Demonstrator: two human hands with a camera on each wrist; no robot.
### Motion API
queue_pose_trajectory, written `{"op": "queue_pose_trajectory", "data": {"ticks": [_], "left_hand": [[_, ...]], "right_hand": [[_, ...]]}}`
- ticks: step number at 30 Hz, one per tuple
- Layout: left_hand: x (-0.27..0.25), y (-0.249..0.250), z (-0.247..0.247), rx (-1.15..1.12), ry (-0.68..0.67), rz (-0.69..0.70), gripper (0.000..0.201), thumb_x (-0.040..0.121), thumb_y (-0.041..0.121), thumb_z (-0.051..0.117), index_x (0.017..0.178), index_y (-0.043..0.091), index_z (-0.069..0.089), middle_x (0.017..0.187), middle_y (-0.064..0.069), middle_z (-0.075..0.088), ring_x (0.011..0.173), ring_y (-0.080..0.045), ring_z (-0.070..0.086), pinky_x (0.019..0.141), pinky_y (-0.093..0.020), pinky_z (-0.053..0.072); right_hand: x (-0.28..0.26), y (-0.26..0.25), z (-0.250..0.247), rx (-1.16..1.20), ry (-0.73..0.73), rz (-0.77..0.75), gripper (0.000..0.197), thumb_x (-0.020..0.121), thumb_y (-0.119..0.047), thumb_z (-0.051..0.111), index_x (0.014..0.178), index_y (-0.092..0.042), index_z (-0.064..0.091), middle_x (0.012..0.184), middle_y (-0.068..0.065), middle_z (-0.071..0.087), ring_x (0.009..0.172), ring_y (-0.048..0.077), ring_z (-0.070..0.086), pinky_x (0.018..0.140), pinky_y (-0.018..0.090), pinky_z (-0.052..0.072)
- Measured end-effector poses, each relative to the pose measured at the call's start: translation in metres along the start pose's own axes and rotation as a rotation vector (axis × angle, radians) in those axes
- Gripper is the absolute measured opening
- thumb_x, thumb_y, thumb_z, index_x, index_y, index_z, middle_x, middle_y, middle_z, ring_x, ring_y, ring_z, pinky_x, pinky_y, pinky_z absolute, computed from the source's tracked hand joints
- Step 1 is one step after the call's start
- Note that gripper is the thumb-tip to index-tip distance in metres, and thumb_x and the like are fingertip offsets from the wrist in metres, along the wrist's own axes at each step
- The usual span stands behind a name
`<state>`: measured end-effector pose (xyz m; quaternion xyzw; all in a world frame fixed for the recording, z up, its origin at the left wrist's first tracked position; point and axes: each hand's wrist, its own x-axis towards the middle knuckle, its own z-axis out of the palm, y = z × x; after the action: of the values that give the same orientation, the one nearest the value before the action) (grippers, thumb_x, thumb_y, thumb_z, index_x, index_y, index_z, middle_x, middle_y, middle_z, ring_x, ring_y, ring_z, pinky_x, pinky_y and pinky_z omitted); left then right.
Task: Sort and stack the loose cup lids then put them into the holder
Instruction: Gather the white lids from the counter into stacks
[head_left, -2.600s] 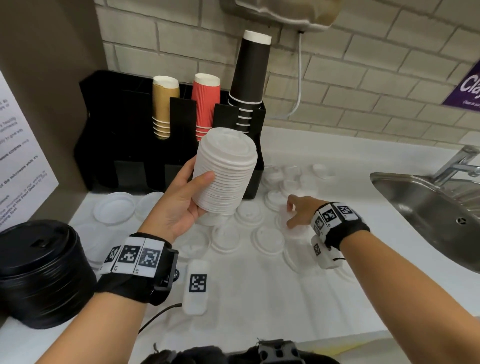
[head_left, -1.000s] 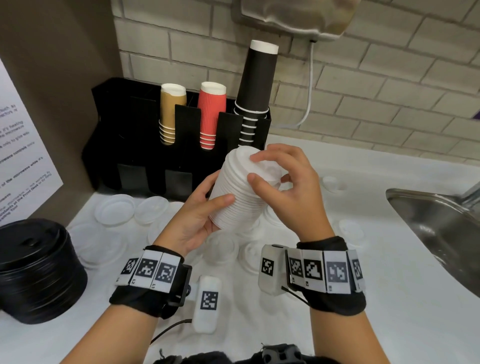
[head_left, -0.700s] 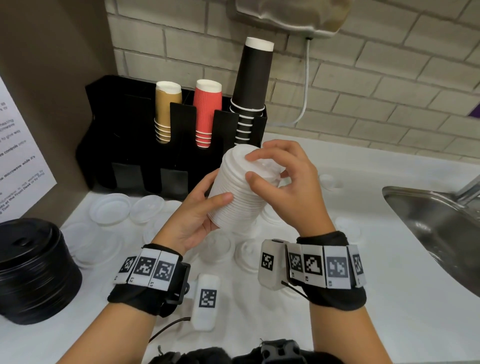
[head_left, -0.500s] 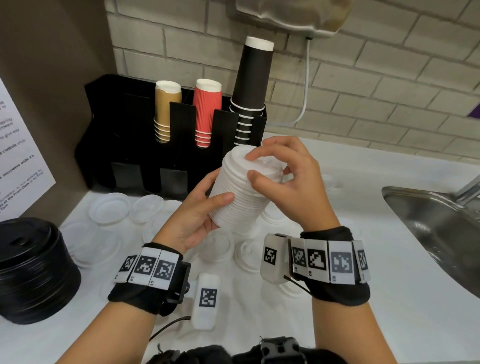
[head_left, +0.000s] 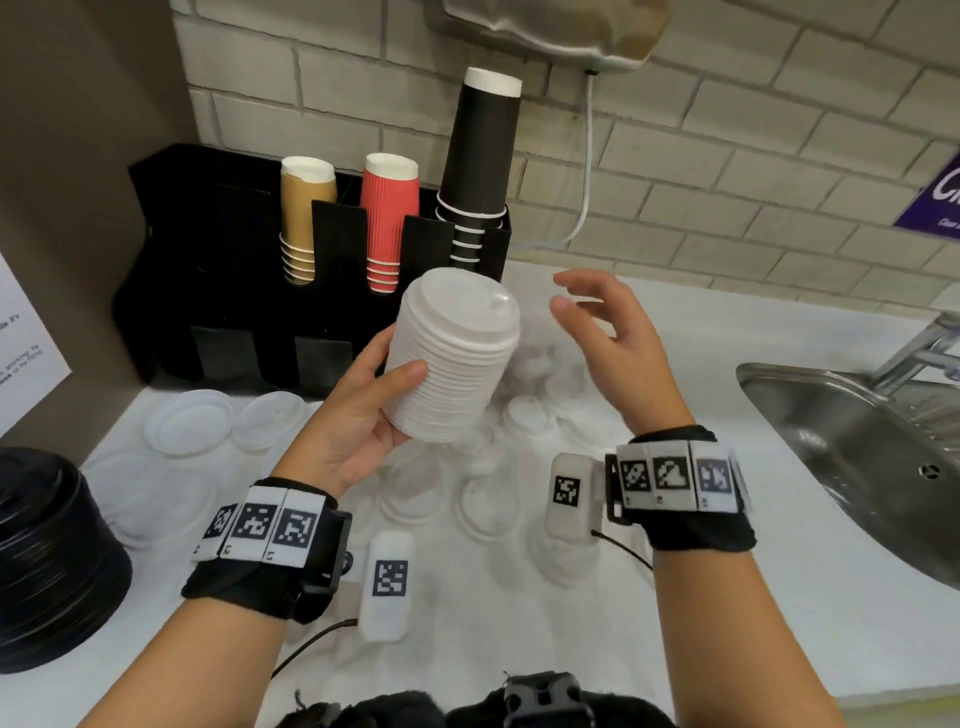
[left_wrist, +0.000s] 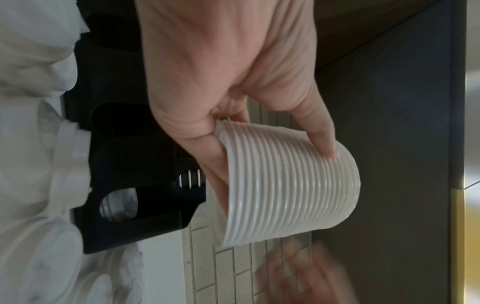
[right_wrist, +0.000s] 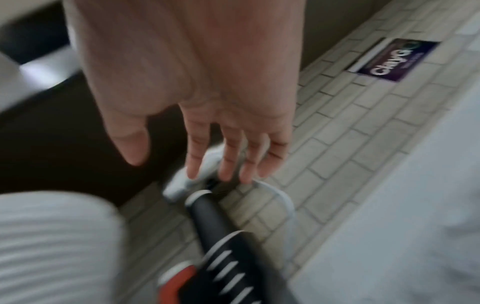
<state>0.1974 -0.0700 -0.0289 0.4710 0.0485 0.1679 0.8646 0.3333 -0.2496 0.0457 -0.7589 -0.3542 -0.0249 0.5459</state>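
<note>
My left hand (head_left: 363, 410) grips a tall stack of white cup lids (head_left: 452, 358), tilted, held above the counter in front of the black holder (head_left: 218, 270). In the left wrist view the thumb and fingers wrap the ribbed stack of lids (left_wrist: 285, 185). My right hand (head_left: 602, 332) hovers just right of the stack, fingers spread and holding nothing; the right wrist view shows the right hand (right_wrist: 197, 160) with straight fingers, blurred. Several loose white lids (head_left: 488, 504) lie on the white counter below both hands. Clear lids (head_left: 189, 428) lie at the left.
The holder carries tan cups (head_left: 304, 218), red cups (head_left: 389, 218) and black cups (head_left: 483, 156). A stack of black lids (head_left: 47, 561) stands at the left front. A steel sink (head_left: 857, 457) with a tap is at the right. A brick wall rises behind.
My right hand has let go of the top of the lid stack and drawn away to the right, opening. The left hand keeps holding the stack.
</note>
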Motion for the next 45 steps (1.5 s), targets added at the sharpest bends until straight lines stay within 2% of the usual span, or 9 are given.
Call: {"op": "queue_pose_trajectory", "data": {"ticks": [4, 11, 17, 21, 26, 30, 34, 40, 45], "left_hand": [[0.002, 0.006, -0.004, -0.030, 0.008, 0.019, 0.094, 0.039, 0.044, 0.098, 0.124, 0.032, 0.061, 0.122, 0.003, 0.069, 0.113, -0.019, 0.066, 0.073, -0.031, 0.059], [-0.002, 0.008, -0.006, 0.007, -0.002, 0.015, 0.098, 0.039, 0.046, 0.098, 0.128, 0.031, 0.059, 0.126, 0.002, 0.067, 0.115, -0.019, 0.065, 0.076, -0.032, 0.060], [-0.006, 0.009, -0.005, 0.052, -0.001, 0.010, 0.106, 0.039, 0.048, 0.097, 0.134, 0.029, 0.055, 0.128, 0.000, 0.066, 0.116, -0.020, 0.065, 0.075, -0.032, 0.059], [-0.009, 0.007, -0.005, 0.054, -0.001, 0.001, 0.103, 0.038, 0.048, 0.097, 0.132, 0.031, 0.056, 0.125, 0.002, 0.068, 0.115, -0.019, 0.065, 0.074, -0.032, 0.059], [-0.008, 0.003, 0.002, 0.045, -0.009, -0.016, 0.102, 0.039, 0.047, 0.097, 0.131, 0.031, 0.056, 0.122, 0.002, 0.069, 0.113, -0.019, 0.066, 0.073, -0.031, 0.059], [-0.008, 0.001, 0.005, 0.051, 0.001, -0.018, 0.101, 0.037, 0.048, 0.097, 0.128, 0.033, 0.057, 0.118, 0.004, 0.071, 0.110, -0.017, 0.068, 0.071, -0.031, 0.059], [-0.010, 0.000, 0.005, 0.063, 0.031, -0.013, 0.092, 0.045, 0.041, 0.094, 0.129, 0.033, 0.056, 0.117, 0.005, 0.071, 0.108, -0.016, 0.068, 0.071, -0.030, 0.059], [-0.014, 0.000, 0.008, 0.062, 0.050, -0.013, 0.062, 0.073, 0.025, 0.070, 0.132, 0.032, 0.055, 0.117, 0.005, 0.070, 0.107, -0.017, 0.069, 0.072, -0.032, 0.059], [-0.016, 0.001, 0.009, 0.073, 0.008, -0.018, 0.066, 0.068, 0.024, 0.076, 0.130, 0.034, 0.055, 0.115, 0.005, 0.071, 0.105, -0.017, 0.069, 0.071, -0.032, 0.059]], "right_hand": [[0.037, 0.078, -0.056, -0.474, -0.243, 0.575, 0.053, 0.089, -0.044, 0.061, 0.137, -0.027, 0.046, 0.141, 0.009, 0.045, 0.124, 0.026, 0.048, 0.091, 0.029, 0.038], [0.040, 0.156, -0.083, -0.968, -0.539, 0.818, 0.074, 0.084, -0.041, 0.069, 0.147, -0.021, 0.035, 0.155, 0.005, 0.031, 0.141, 0.027, 0.030, 0.112, 0.036, 0.027], [0.026, 0.173, -0.092, -1.211, -0.678, 0.733, 0.055, 0.090, -0.026, 0.064, 0.141, -0.029, 0.043, 0.154, -0.004, 0.032, 0.138, 0.023, 0.036, 0.111, 0.032, 0.034], [0.036, 0.142, -0.081, -1.094, -0.529, 0.711, 0.057, 0.089, -0.031, 0.063, 0.141, -0.024, 0.040, 0.144, 0.007, 0.045, 0.128, 0.028, 0.046, 0.102, 0.032, 0.040], [0.038, 0.053, -0.055, -0.223, -0.392, 0.502, 0.042, 0.088, -0.029, 0.060, 0.126, -0.041, 0.047, 0.118, 0.005, 0.052, 0.104, 0.020, 0.056, 0.077, 0.031, 0.053], [0.015, -0.008, -0.035, 0.184, -0.417, 0.164, 0.055, 0.071, -0.032, 0.066, 0.122, -0.043, 0.051, 0.127, 0.010, 0.051, 0.106, 0.025, 0.059, 0.088, 0.038, 0.051], [0.001, -0.037, -0.017, 0.089, -0.409, -0.080, 0.062, 0.075, -0.025, 0.073, 0.131, -0.030, 0.047, 0.124, 0.000, 0.053, 0.105, 0.016, 0.056, 0.083, 0.033, 0.052], [-0.004, -0.050, -0.001, -0.099, -0.406, -0.160, 0.055, 0.080, -0.023, 0.076, 0.128, -0.032, 0.050, 0.121, -0.011, 0.053, 0.105, 0.009, 0.052, 0.078, 0.035, 0.051], [0.003, -0.055, 0.002, -0.143, -0.441, -0.192, 0.053, 0.083, -0.018, 0.073, 0.130, -0.028, 0.052, 0.117, -0.008, 0.056, 0.100, 0.004, 0.052, 0.071, 0.011, 0.044]]}}
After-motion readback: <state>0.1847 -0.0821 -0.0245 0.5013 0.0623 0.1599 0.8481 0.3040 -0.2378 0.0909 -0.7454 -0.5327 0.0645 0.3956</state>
